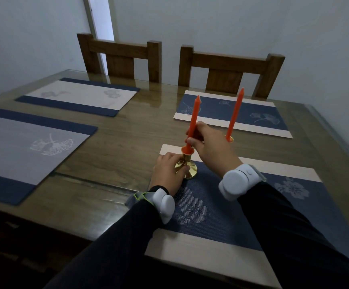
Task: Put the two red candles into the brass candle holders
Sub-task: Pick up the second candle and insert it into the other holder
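A red candle (195,117) stands upright in a brass candle holder (188,166) at the far left corner of the near blue placemat (242,215). My right hand (211,147) pinches this candle low on its shaft. My left hand (168,174) grips the holder's stem and base. A second red candle (235,113) stands upright further back to the right; its brass holder (230,139) is mostly hidden behind my right hand.
The wooden table (123,147) carries three more placemats: two grey-and-blue ones (23,147) (79,97) on the left and a blue one (252,117) at the far right. Two wooden chairs (119,57) (230,69) stand behind the table.
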